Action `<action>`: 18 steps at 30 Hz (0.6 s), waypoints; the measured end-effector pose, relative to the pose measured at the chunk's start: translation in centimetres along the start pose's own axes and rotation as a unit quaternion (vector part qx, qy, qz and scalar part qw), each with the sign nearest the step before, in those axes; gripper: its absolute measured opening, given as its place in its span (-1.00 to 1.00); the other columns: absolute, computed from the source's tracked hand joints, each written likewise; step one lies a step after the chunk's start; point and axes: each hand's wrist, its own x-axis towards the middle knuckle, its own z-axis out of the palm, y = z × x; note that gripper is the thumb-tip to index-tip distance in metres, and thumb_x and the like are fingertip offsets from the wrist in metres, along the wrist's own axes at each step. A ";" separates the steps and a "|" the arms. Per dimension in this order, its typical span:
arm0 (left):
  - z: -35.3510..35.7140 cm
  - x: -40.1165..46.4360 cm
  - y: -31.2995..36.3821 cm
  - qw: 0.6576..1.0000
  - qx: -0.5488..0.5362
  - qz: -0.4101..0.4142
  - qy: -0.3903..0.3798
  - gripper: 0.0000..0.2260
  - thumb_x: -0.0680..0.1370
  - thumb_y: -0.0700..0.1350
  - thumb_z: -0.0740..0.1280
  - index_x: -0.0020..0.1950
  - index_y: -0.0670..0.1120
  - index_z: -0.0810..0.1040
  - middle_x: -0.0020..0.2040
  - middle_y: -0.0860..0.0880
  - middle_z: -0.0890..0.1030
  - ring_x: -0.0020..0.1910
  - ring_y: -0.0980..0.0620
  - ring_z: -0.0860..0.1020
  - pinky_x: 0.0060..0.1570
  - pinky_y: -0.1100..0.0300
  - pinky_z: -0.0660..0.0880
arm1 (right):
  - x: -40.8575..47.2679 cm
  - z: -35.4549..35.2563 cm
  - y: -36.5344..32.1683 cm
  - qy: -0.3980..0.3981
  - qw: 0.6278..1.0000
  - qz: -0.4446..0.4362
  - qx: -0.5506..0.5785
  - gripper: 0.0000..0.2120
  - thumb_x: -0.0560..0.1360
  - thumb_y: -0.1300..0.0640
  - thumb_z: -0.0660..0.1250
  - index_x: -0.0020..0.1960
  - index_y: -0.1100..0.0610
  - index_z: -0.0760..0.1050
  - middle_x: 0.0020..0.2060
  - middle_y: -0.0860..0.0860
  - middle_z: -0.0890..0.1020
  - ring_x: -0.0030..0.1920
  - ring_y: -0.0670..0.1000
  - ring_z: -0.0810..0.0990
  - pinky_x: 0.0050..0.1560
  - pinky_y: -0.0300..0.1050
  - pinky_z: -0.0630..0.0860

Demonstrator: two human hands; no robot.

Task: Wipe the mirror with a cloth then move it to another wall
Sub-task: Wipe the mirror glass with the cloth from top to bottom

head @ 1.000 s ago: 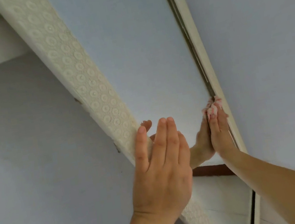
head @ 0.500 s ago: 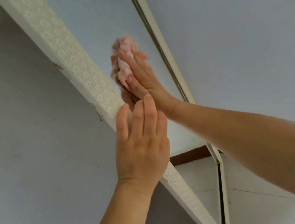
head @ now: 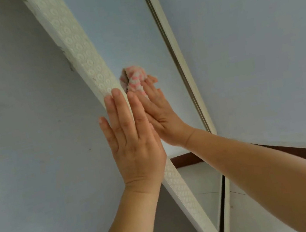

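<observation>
A tall mirror (head: 124, 28) with a cream frame embossed with small circles (head: 76, 45) leans against a pale blue wall. My left hand (head: 132, 140) lies flat with fingers together on the frame's left strip. My right hand (head: 159, 112) presses a pink and white cloth (head: 134, 78) onto the glass just right of that strip. The cloth is bunched under my fingertips. The glass reflects a blue wall.
The blue wall (head: 19, 139) runs to the left and another wall (head: 258, 46) to the right of the mirror. A dark brown skirting board (head: 301, 151) and a pale tiled floor (head: 248, 221) show at the lower right.
My right hand has swept the cloth from the mirror's right edge across the glass to the left strip of the frame. My left hand stays flat on the frame.
</observation>
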 end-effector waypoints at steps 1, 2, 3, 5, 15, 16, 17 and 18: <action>0.1 -1.1 0.5 1.000 0.006 -0.010 -0.011 -0.45 0.58 -0.23 0.23 0.50 -0.24 0.05 0.48 -0.20 0.02 0.52 -0.02 -0.22 0.48 -0.09 -0.08 | -1.5 0.4 0.4 0.004 1.000 0.015 0.002 -0.45 0.59 -0.21 -0.13 0.49 0.03 -0.03 0.54 0.17 0.03 0.55 0.15 -0.09 0.43 0.39 -0.07; 0.2 -2.2 1.1 1.000 0.012 -0.019 -0.021 -0.45 0.58 -0.24 0.22 0.50 -0.24 0.06 0.49 -0.20 0.02 0.53 -0.05 -0.19 0.48 -0.10 -0.07 | -3.1 0.8 0.7 0.005 1.000 0.029 0.006 -0.44 0.59 -0.22 -0.13 0.50 0.02 0.00 0.55 0.14 0.02 0.55 0.12 -0.10 0.45 0.37 -0.09; 0.3 -3.2 1.8 0.999 0.017 -0.023 -0.030 -0.46 0.58 -0.24 0.22 0.50 -0.25 0.08 0.49 -0.21 0.03 0.53 -0.09 -0.14 0.47 -0.11 -0.07 | -4.7 1.1 1.0 0.006 0.999 0.046 0.014 -0.44 0.58 -0.23 -0.12 0.51 -0.01 0.01 0.55 0.09 -0.01 0.55 0.07 -0.13 0.47 0.32 -0.14; 0.5 -5.1 2.9 0.998 0.021 -0.028 -0.046 -0.48 0.57 -0.26 0.22 0.49 -0.28 0.12 0.49 -0.22 0.04 0.53 -0.13 -0.06 0.47 -0.12 -0.06 | -7.6 1.6 1.6 -0.003 0.995 0.087 0.042 -0.45 0.57 -0.22 -0.07 0.51 -0.09 -0.01 0.55 -0.04 -0.08 0.54 -0.07 -0.21 0.49 0.16 -0.24; 2.0 -9.6 5.6 0.991 0.059 -0.038 -0.115 -0.52 0.63 -0.08 -0.10 0.48 -0.30 0.17 0.51 -0.24 0.13 0.53 -0.08 -0.12 0.46 -0.14 -0.19 | -18.3 5.2 4.4 0.033 0.962 0.253 0.098 -0.32 0.45 -0.45 -0.25 0.48 -0.19 -0.15 0.51 -0.19 -0.18 0.50 -0.20 -0.28 0.45 -0.13 -0.36; 2.2 -9.6 5.8 0.991 0.064 -0.044 -0.112 -0.51 0.65 -0.08 -0.19 0.48 -0.31 0.17 0.51 -0.24 0.14 0.53 -0.08 -0.11 0.45 -0.15 -0.21 | -18.9 5.3 4.5 0.045 0.953 0.280 0.108 -0.32 0.43 -0.47 -0.25 0.47 -0.21 -0.12 0.51 -0.21 -0.17 0.50 -0.23 -0.28 0.44 -0.15 -0.37; 2.3 -9.6 5.8 0.991 0.071 -0.046 -0.108 -0.50 0.64 -0.10 -0.24 0.48 -0.31 0.17 0.51 -0.24 0.14 0.53 -0.08 -0.13 0.45 -0.15 -0.22 | -19.4 5.6 4.7 0.060 0.943 0.307 0.117 -0.32 0.41 -0.48 -0.26 0.45 -0.23 -0.12 0.50 -0.22 -0.16 0.49 -0.26 -0.28 0.45 -0.15 -0.35; 2.4 -9.6 5.9 0.990 0.081 -0.045 -0.106 -0.52 0.63 -0.15 -0.21 0.48 -0.31 0.16 0.51 -0.24 0.13 0.53 -0.08 -0.15 0.45 -0.15 -0.22 | -19.8 5.8 4.9 0.076 0.933 0.331 0.120 -0.33 0.40 -0.49 -0.26 0.44 -0.24 -0.14 0.50 -0.23 -0.15 0.48 -0.29 -0.28 0.45 -0.16 -0.33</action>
